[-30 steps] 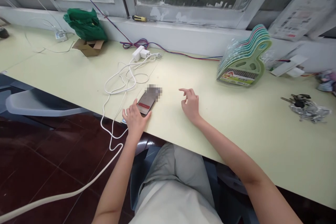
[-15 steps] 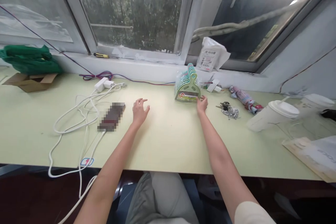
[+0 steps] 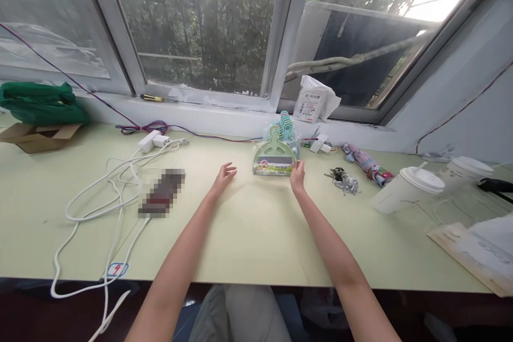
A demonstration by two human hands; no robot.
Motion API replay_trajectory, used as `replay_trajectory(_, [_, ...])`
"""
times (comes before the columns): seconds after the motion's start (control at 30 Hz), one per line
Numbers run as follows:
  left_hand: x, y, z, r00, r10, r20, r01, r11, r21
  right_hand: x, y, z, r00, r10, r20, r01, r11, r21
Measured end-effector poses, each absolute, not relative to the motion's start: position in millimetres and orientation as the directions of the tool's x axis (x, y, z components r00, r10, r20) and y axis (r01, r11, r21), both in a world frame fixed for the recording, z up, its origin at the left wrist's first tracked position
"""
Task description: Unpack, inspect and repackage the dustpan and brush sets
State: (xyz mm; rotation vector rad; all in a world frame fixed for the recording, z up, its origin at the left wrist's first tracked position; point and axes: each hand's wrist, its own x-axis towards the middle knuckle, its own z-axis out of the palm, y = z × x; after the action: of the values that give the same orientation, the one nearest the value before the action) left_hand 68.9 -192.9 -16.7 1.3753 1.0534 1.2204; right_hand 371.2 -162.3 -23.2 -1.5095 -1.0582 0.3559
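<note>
Right hand [image 3: 297, 176] now at the lower right corner of the pack of green plastic scoops [image 3: 274, 156], apparently pinching it and turned it face-on since half a second ago; left hand [image 3: 224, 176] open, empty, on surface [image 3: 256, 235] nearby.

Pale yellow-green desk [image 3: 256, 235] runs w/ its far edge along the wall, beyond both hands. Behind it a white sill [image 3: 224, 112] and big windows [image 3: 200, 21] w/ white frames, foliage outside, daylight brightest upper right. Grey-white wall [image 3: 473, 101] angles off far right of the right hand. Dark reddish floor [image 3: 24, 310] below desk edge, left of the left arm.
</note>
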Motion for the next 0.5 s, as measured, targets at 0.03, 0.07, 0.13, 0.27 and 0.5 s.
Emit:
replay_trajectory(0.03, [73,-195,-14,0.188,0.977,0.105,-0.067,-0.094,0.993,361,-168,-26,0.486,0.82,0.303,0.374,0.118,-0.92])
replay_trajectory(0.07, [76,-198,-13,0.249,0.966,0.072,-0.118,-0.044,0.992,351,-175,-28,0.41,0.873,0.265,0.342,0.122,-0.932])
replay_trajectory(0.13, [83,-203,-11,0.292,0.956,0.015,-0.173,0.038,0.984,331,-190,-30,0.251,0.939,0.237,0.314,0.153,-0.937])
replay_trajectory(0.27, [86,-209,-15,0.183,0.982,-0.056,-0.21,0.094,0.973,300,-228,-20,0.196,0.846,0.496,0.538,0.33,-0.776])
replay_trajectory(0.5, [78,-200,-24,-0.042,0.998,0.035,-0.284,-0.046,0.958,268,-264,-16,-0.241,0.897,0.37,0.531,0.441,-0.724])
